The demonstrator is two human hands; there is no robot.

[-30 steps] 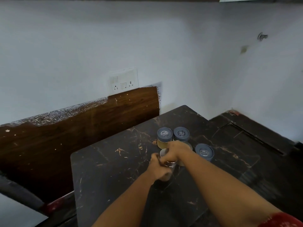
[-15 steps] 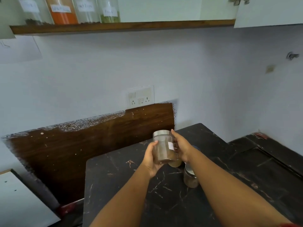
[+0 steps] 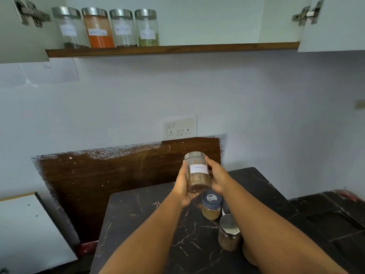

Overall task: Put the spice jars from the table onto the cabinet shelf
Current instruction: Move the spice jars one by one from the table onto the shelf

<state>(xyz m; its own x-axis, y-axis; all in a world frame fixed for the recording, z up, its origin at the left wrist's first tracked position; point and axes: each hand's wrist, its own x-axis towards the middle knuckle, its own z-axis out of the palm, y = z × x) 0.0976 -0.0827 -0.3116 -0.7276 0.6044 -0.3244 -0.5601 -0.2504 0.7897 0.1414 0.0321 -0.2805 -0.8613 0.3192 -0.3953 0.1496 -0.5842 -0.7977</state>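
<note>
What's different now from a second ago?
Both hands, left hand and right hand, have lifted the brown spice jar off the black table, toward the shelf. They still grip it. The blue-lidded jar stays put.

4 steel-lid jars [image 3: 110, 28] on shelf [image 3: 217, 48], left end. 1 steel-lid jar [image 3: 197, 173] held w/ 2 hands. On table [image 3: 138, 224], right side: 1 steel-lid jar [image 3: 229, 232], 1 blue-lid jar [image 3: 211, 207].
</note>
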